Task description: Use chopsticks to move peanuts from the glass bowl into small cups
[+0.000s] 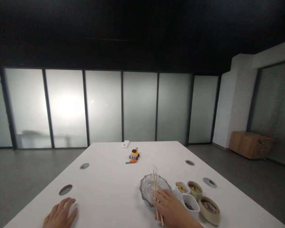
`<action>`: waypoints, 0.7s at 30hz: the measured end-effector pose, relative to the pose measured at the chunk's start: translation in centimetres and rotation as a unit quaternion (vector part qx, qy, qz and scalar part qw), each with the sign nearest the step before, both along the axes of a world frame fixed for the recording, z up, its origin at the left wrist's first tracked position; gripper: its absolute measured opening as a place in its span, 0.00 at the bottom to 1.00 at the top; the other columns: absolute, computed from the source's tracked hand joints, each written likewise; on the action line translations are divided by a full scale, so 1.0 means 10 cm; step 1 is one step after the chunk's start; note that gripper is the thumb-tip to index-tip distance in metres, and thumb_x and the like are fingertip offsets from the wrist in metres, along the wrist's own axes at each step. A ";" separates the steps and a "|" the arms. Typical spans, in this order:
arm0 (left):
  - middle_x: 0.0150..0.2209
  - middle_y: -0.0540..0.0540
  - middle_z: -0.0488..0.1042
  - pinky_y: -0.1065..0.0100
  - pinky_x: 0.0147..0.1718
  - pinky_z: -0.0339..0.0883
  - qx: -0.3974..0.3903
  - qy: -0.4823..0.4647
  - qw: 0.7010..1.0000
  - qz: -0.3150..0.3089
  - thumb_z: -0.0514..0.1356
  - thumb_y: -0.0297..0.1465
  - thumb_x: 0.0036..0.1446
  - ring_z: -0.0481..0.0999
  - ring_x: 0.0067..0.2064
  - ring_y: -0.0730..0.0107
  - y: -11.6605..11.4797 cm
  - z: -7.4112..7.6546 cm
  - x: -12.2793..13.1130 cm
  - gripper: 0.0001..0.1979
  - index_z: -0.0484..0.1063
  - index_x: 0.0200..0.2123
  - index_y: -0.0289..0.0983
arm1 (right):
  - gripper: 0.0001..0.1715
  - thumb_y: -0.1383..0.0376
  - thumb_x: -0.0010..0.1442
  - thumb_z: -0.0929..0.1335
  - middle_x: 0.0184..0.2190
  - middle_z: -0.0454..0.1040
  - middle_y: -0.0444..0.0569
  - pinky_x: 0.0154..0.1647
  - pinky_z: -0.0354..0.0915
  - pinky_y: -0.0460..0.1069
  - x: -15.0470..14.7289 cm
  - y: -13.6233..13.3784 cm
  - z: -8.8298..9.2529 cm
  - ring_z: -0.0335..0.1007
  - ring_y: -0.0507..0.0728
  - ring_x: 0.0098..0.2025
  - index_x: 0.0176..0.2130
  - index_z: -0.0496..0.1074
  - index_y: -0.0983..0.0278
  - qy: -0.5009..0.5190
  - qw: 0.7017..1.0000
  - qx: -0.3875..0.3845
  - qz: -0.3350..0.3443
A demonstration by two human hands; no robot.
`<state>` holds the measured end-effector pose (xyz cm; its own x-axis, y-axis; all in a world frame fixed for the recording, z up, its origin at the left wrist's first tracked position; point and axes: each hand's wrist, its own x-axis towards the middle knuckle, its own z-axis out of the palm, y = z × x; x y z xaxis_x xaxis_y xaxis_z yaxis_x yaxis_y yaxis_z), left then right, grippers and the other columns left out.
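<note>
My right hand (172, 209) lies at the near rim of a clear glass bowl (149, 186) and holds a pair of wooden chopsticks (155, 182), whose tips reach out over the bowl. My left hand (60, 213) rests flat on the white table (109, 183) at the near left, fingers stretched out, holding nothing. Right of the bowl stand several small containers: a white one with pale pieces (181, 187), a white one with dark bits (190, 205), a tan cup (195, 188) and a tan bowl (209, 209).
Farther along the table lie a small yellow toy robot (134, 154), an orange carrot-like toy (131, 161) and a white flat device (125, 144). Round cable holes (65, 189) dot the tabletop. Frosted glass panels line the far wall; a wooden cabinet (250, 144) stands at right.
</note>
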<state>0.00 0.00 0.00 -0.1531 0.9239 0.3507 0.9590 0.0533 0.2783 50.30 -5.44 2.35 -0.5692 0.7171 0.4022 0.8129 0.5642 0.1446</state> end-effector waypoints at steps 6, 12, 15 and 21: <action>0.52 0.41 0.78 0.53 0.54 0.73 0.079 -0.154 0.969 -0.176 0.53 0.46 0.60 0.80 0.52 0.52 0.18 0.33 1.06 0.20 0.75 0.47 0.43 | 0.04 0.66 0.66 0.70 0.50 0.82 0.48 0.57 0.73 0.52 0.05 -0.19 0.34 0.77 0.59 0.55 0.42 0.77 0.59 -0.032 0.996 0.081 0.031; 0.53 0.37 0.77 0.56 0.53 0.72 -0.035 -0.259 0.931 -0.254 0.54 0.47 0.62 0.82 0.47 0.56 0.47 0.71 2.17 0.23 0.73 0.51 0.37 | 0.12 0.69 0.70 0.65 0.34 0.77 0.48 0.54 0.70 0.56 0.49 -0.58 1.06 0.74 0.57 0.42 0.33 0.72 0.61 -0.037 0.980 0.192 0.023; 0.54 0.32 0.77 0.59 0.58 0.66 -0.103 -0.250 0.928 -0.254 0.55 0.43 0.63 0.78 0.57 0.53 0.50 0.68 2.59 0.24 0.71 0.53 0.31 | 0.13 0.69 0.70 0.64 0.32 0.78 0.48 0.43 0.69 0.52 0.82 -0.78 1.19 0.75 0.57 0.37 0.35 0.74 0.61 -0.074 0.985 0.124 -0.094; 0.55 0.41 0.79 0.65 0.48 0.67 -0.174 -0.239 0.935 -0.194 0.53 0.41 0.67 0.80 0.54 0.59 0.26 0.41 2.92 0.17 0.70 0.53 0.40 | 0.14 0.67 0.68 0.62 0.38 0.83 0.47 0.34 0.69 0.48 1.04 -1.01 0.77 0.82 0.57 0.34 0.42 0.77 0.58 -0.022 0.929 -0.084 -0.361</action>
